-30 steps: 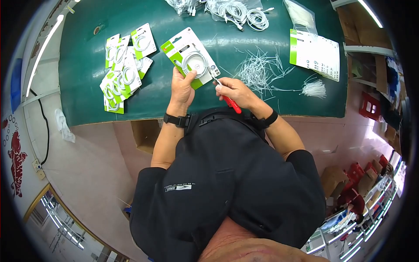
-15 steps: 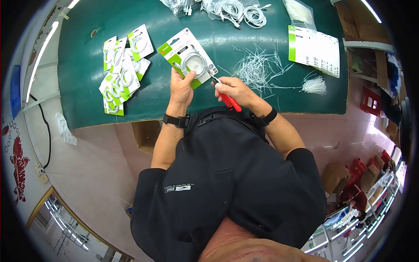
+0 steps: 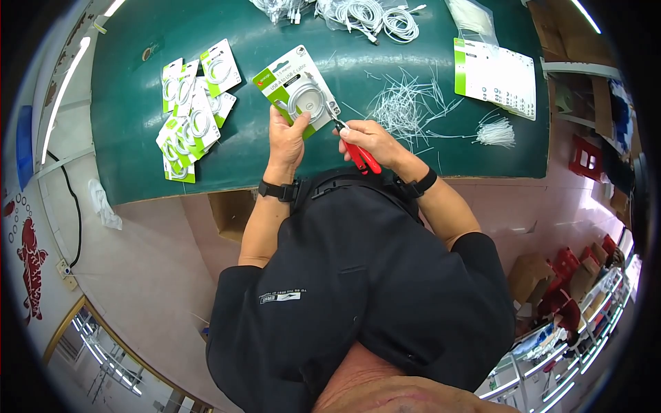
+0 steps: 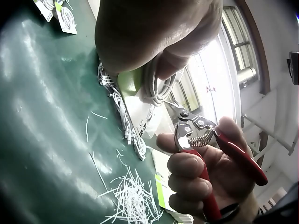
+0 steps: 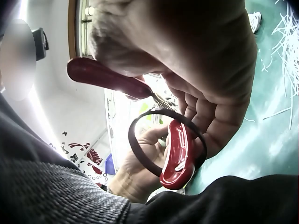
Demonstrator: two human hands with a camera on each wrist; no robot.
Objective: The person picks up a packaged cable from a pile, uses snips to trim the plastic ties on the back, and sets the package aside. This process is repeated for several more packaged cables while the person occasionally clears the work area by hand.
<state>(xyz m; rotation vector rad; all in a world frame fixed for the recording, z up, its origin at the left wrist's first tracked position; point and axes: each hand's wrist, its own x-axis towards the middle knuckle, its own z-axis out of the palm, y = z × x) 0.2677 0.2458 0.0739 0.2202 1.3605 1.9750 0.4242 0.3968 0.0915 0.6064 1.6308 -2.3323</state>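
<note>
My left hand (image 3: 288, 141) holds a white and green cable card (image 3: 289, 76) by its lower edge, thumb on the front near the coil. A white coiled USB cable (image 4: 152, 81) is fixed to that card. My right hand (image 3: 375, 143) grips red-handled cutting pliers (image 3: 363, 160), fingers round one handle and thumb side against the other. In the left wrist view the steel jaws and coil spring (image 4: 202, 138) show, the jaw tips right at the edge of the cable coil. The handles stand spread apart in the right wrist view, where a dark loop hangs around one.
Carded cables (image 3: 200, 120) lie heaped at the left of the green table (image 3: 296, 27). Loose thin white strips (image 3: 403, 107) and a bundle of white ties (image 3: 496, 134) lie to the right, below stacked cards (image 3: 499, 79). Bagged white cables (image 3: 368, 17) lie at the back.
The card has turned slightly in the left hand, its printed top swinging right. The pliers' handles have spread apart in the right hand, and their jaws stay by the coil.
</note>
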